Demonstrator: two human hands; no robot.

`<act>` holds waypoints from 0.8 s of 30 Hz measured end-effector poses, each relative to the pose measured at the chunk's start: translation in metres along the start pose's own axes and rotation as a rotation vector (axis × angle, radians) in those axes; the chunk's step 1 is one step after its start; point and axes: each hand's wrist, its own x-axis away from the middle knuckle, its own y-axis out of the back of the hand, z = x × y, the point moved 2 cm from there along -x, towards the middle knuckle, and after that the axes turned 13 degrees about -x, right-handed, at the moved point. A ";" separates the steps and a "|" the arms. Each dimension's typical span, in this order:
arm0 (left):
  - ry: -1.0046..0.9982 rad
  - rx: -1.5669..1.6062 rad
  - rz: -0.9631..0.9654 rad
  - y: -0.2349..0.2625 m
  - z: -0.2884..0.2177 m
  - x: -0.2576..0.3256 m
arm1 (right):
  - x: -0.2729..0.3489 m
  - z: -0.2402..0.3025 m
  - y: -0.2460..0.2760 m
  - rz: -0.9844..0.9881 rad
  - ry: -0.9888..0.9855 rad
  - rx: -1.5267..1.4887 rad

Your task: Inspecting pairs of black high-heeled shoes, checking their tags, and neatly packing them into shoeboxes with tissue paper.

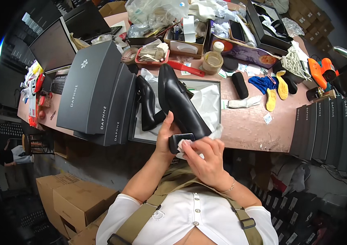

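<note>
A black leather high-heeled shoe (178,98) is held up over the front edge of the table, its toe pointing away from me. My left hand (166,136) is closed round the shoe's heel end, thumb up along its side. In my right hand (207,155) a white cloth (218,132) is gripped, part of it pressed by the fingertips against the block heel. The matching black shoe (145,102) lies in an open grey shoebox (220,96) with white tissue paper (206,102), just beyond my hands.
Stacked grey shoeboxes (88,85) stand left, more boxes (324,130) right. Behind are a bottle of yellowish liquid (213,59), a red-handled brush (187,68), a red tray of swabs (153,53) and blue and yellow cloths (263,83). Cardboard cartons (75,200) sit on the floor.
</note>
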 end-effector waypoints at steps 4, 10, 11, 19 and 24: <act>0.049 -0.003 0.000 -0.001 0.005 0.006 | 0.011 0.002 -0.002 0.014 0.070 0.048; 0.046 0.002 0.033 0.002 0.013 0.013 | 0.009 0.014 -0.001 0.077 0.020 0.111; 0.036 -0.003 -0.024 -0.003 0.013 0.014 | 0.017 0.017 0.000 0.084 0.021 0.117; 0.004 -0.028 -0.070 -0.001 0.012 0.016 | 0.018 0.016 0.002 0.095 0.010 0.153; 0.068 -0.014 0.269 0.010 0.005 0.013 | 0.003 0.004 0.000 0.037 -0.015 0.155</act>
